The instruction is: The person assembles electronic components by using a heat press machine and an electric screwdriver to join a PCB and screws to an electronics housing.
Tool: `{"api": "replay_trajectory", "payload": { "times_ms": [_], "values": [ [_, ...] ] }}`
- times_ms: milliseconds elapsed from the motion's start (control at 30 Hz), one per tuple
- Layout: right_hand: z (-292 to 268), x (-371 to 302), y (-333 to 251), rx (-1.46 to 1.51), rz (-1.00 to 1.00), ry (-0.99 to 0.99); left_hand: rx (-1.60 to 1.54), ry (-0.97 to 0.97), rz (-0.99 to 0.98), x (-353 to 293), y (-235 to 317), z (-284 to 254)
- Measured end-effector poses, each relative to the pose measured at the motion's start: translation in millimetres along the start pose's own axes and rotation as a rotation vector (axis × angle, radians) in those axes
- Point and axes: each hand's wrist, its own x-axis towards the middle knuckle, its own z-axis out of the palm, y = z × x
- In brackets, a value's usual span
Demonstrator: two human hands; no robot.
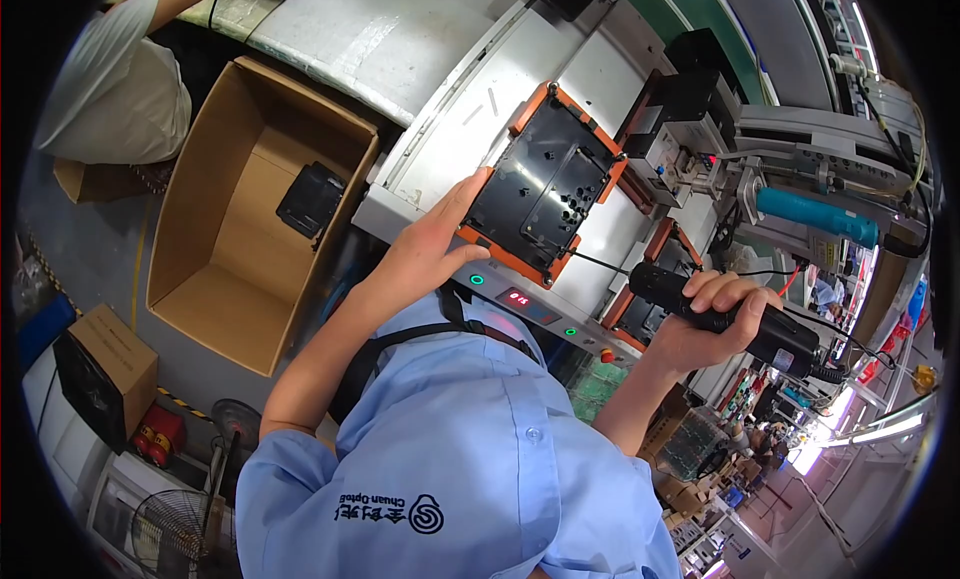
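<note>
The left hand [428, 239] is lying flat and open along the left edge of the black panel [540, 174], its fingers stretching out together and its thumb spreading apart near the lower corner; it is gripping nothing. The right hand [722, 322] is closing firmly around the screwdriver [660, 287], a thick black cylinder, with its fingers wrapping over the barrel. A coiled cord [828, 376] is trailing from its rear end. The thin, straight metal bit [603, 262] is pointing at the panel's lower right edge; whether the tip is touching a screw is too small to tell.

The panel is sitting in an orange frame [548, 92], on the smooth, pale metal bed [470, 109] in front of the person. Its rectangular plastic face is shining softly and showing raised lines, with small dark bumps clustering toward the right. A second orange frame [655, 247] is standing to the right, behind the screwdriver. Along the bed's near edge, a red display [517, 298] is glowing between two round, green-lit buttons, and a red knob [606, 356] is sticking out further right.

To the left, a deep cardboard box [215, 279] is standing open, its matte brown walls enclosing a black plastic part [312, 201]. A ribbed teal cylinder [815, 217] is lying across the machinery at right.
</note>
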Motion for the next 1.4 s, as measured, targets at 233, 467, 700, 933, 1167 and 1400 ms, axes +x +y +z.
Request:
{"api": "replay_trajectory", "payload": {
  "times_ms": [233,467,700,933,1167,1400],
  "values": [
    [-4.0,-1.4,5.7,0.288,-0.100,-0.398,0.000,-0.001,-0.012,-0.6,1.1,-0.3],
    [-5.5,4.7,9.0,0.429,-0.020,-0.567,-0.023,0.000,-0.001,0.4,1.6,-1.6],
    [-19.1,20.4,7.8,0.448,-0.006,-0.625,-0.020,0.002,0.027,2.1,5.2,-1.6],
    [-59.8,37.1,-21.1,0.486,-0.087,-0.177,0.370,0.059,0.063,-3.3,4.0,5.5],
    [-44.7,45.4,-15.3,0.427,-0.146,0.027,0.226,-0.074,0.067,22.9,25.1,3.4],
    [27.4,60.1,18.4,0.216,-0.133,0.052,0.369,-0.034,0.091,33.0,16.7,17.4]
  ]
}}
